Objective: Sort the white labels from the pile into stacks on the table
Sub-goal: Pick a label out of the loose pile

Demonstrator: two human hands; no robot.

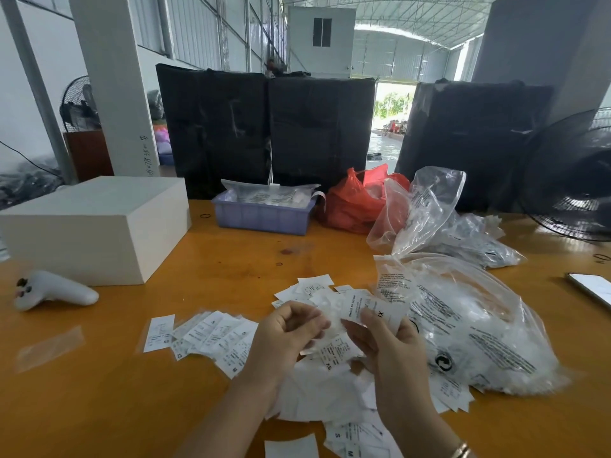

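Observation:
A loose pile of white labels (325,396) lies on the orange table (109,401) under my hands. My right hand (380,338) grips a bunch of labels (367,307) fanned upward, printed XL and MADE IN CHINA. My left hand (291,328) has curled fingers that pinch a label at the bunch's left edge. Sorted labels lie to the left: a spread stack (218,338) marked S and M, and a single XS label (160,332). Further labels (314,287) lie beyond my hands.
A large clear printed bag (469,325) lies right of the pile, more clear bags (429,209) and a red bag (355,200) behind. A purple tray (261,218), a white box (99,226), a white controller (54,290), a phone (591,287) and a fan (575,180) ring the workspace.

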